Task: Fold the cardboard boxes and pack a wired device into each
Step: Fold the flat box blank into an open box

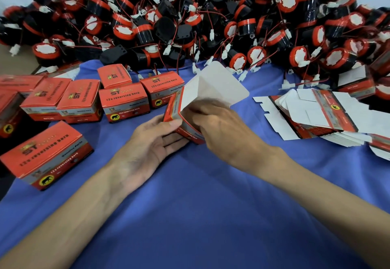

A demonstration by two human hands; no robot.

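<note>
I hold a half-formed red cardboard box (213,87) at the middle of the blue cloth, its white flap standing open toward the back. My left hand (154,140) cups the box's near left corner, thumb on the edge. Pressing into the box's open side are the fingers of my right hand (223,129). A big heap of black-and-red wired devices (190,22) with red wires and white plugs fills the back. Several closed red boxes (124,102) stand at the left. A pile of flat unfolded boxes (320,116) lies at the right.
A closed red box (46,157) lies apart at the near left. The blue cloth (190,205) covers the table around my forearms. Loose white plugs and wires trail from the heap onto the cloth just behind the held box.
</note>
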